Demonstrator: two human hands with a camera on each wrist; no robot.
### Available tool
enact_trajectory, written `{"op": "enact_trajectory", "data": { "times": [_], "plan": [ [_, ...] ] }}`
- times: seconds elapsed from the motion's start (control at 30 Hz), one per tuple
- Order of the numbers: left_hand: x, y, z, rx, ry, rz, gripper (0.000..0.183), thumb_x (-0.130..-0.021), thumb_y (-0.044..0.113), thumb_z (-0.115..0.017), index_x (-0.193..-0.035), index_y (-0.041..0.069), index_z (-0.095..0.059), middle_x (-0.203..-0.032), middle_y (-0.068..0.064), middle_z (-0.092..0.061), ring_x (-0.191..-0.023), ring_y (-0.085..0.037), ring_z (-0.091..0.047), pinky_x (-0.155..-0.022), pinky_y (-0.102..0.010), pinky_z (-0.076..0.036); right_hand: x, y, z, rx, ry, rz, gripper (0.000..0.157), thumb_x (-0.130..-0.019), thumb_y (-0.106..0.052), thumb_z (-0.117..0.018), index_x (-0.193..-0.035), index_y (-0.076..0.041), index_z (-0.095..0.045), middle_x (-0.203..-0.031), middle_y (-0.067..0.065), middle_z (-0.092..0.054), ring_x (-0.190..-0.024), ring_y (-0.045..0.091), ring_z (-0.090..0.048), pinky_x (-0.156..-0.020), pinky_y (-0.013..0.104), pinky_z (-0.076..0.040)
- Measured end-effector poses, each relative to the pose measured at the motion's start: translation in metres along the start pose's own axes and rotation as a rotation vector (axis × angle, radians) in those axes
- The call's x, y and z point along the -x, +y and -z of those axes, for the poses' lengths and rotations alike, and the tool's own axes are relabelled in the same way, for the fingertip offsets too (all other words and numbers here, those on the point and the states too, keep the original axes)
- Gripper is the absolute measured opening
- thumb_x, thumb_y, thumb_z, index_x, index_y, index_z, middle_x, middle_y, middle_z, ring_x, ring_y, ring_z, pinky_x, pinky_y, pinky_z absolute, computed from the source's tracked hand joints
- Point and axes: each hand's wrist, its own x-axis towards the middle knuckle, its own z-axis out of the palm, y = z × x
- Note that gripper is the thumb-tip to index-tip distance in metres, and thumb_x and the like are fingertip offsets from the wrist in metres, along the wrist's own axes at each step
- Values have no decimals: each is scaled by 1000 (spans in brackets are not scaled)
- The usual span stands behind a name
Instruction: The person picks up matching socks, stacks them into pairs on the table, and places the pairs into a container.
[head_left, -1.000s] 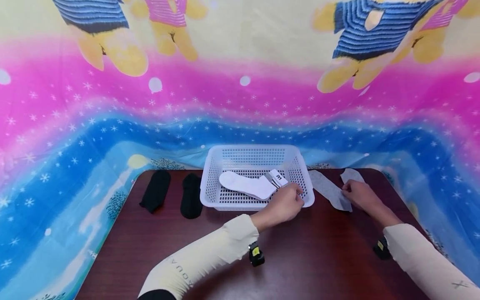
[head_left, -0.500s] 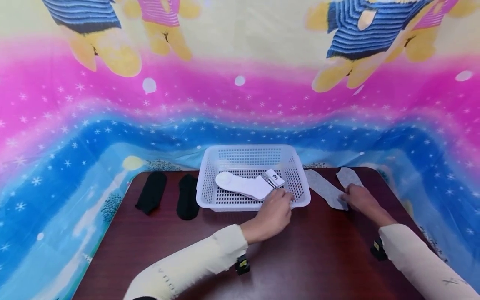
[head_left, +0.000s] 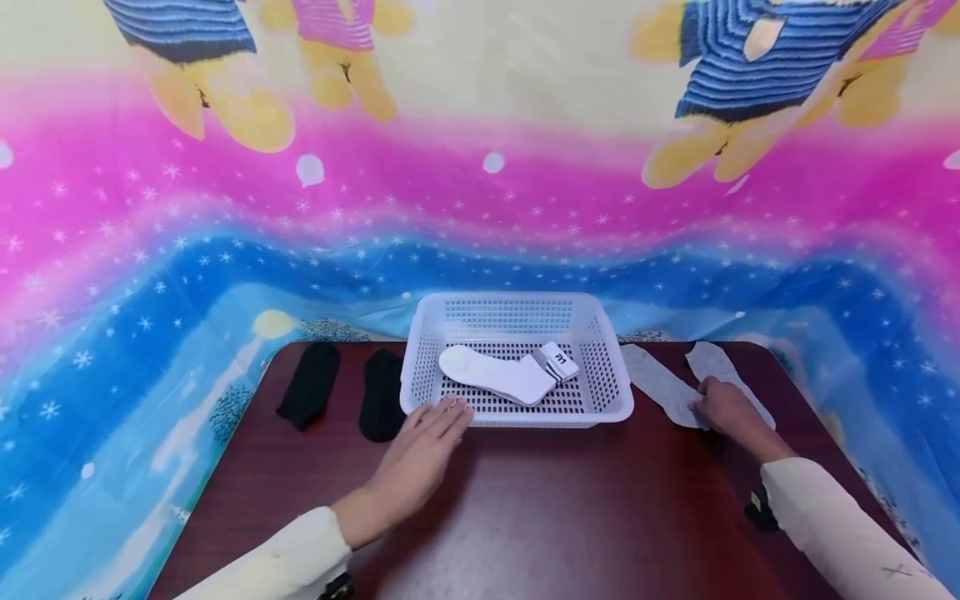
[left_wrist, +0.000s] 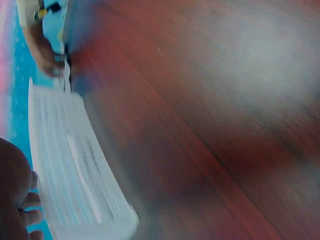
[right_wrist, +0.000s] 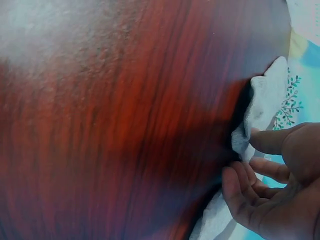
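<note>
Only the head view takes in all the socks: a white sock (head_left: 498, 375) inside the basket (head_left: 517, 421), two black socks (head_left: 309, 386) at nine o'clock from it, an inner grey sock (head_left: 660, 387) and an outer grey sock (head_left: 731, 379) at three. The left hand (head_left: 420, 454), fingers straight, lies at the basket's seven o'clock; whether it touches the rim is unclear. The right wrist view adds the right hand's (right_wrist: 272, 180) thumb against grey fabric, fingers curled below; whether they pinch it, I cannot tell. The left wrist view blurs the basket's contents and cuts off most of the left hand.
</note>
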Motion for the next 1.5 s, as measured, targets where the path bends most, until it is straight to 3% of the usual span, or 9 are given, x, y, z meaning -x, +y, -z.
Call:
{"op": "enact_trajectory", "data": {
  "times": [0.17,0.3,0.5,0.63,0.73,0.83,0.93,1.1,1.5],
  "plan": [
    [8,-26,8,96,61,44,43,-86,-1,-66,-127,6,-62,-131,-13,-61,-125,-27,-55,-102,-43,-45,0,2,1,-68,-56,-85,29,-90,-18,-56,-64,-8,-45,-58,-1,-39,-54,16,-44,-54,30,-38],
    [11,-38,10,141,57,108,42,-85,-4,-66,-125,6,-64,-127,-12,-63,-123,-26,-57,-101,-43,-46,1,2,4,-149,-104,-149,37,-86,-18,-56,-55,-19,-37,-53,-6,-33,-51,14,-41,-53,28,-37],
    [13,-45,8,157,5,123,44,-86,-6,-64,-128,7,-62,-129,-11,-62,-125,-24,-55,-102,-40,-44,6,-1,6,-353,-89,-233,26,-86,-15,-56,-63,-12,-46,-62,1,-49,-60,17,-55,-59,30,-49],
    [14,-48,6,196,27,114,43,-85,-7,-63,-127,6,-62,-128,-12,-62,-124,-25,-56,-103,-41,-43,12,-4,5,-489,-66,-217,18,-88,-16,-57,-84,2,-56,-87,16,-60,-76,20,-62,-68,34,-55],
    [16,-49,5,221,46,123,43,-85,-6,-65,-126,6,-63,-128,-11,-63,-124,-25,-56,-101,-41,-44,17,-7,4,-601,-78,-199,25,-90,-19,-58,-98,4,-53,-110,23,-55,-90,22,-63,-74,36,-56],
    [19,-50,4,243,53,126,44,-85,-6,-65,-127,6,-62,-127,-12,-63,-124,-25,-56,-101,-42,-44,21,-10,1,-685,-98,-193,22,-92,-20,-58,-94,0,-50,-112,19,-51,-92,19,-61,-76,35,-55],
    [20,-51,3,254,50,129,44,-85,-6,-65,-128,6,-62,-128,-12,-63,-125,-25,-55,-102,-42,-43,27,-9,-3,-714,-112,-181,24,-93,-20,-57,-95,2,-47,-108,16,-51,-90,17,-59,-76,33,-55],
    [20,-50,0,266,48,147,45,-86,-6,-64,-129,7,-60,-131,-9,-61,-127,-23,-53,-104,-41,-41,39,-5,-12,-709,-138,-148,52,-96,-20,-56,-129,14,-36,-121,27,-49,-102,21,-57,-80,33,-55],
    [24,-46,-2,273,88,172,46,-84,-4,-68,-128,8,-62,-133,-6,-60,-128,-23,-53,-104,-40,-41,71,-6,-27,-756,-173,-108,43,-93,-19,-61,-119,11,-45,-101,6,-60,-86,10,-60,-74,30,-54]
  ]
}}
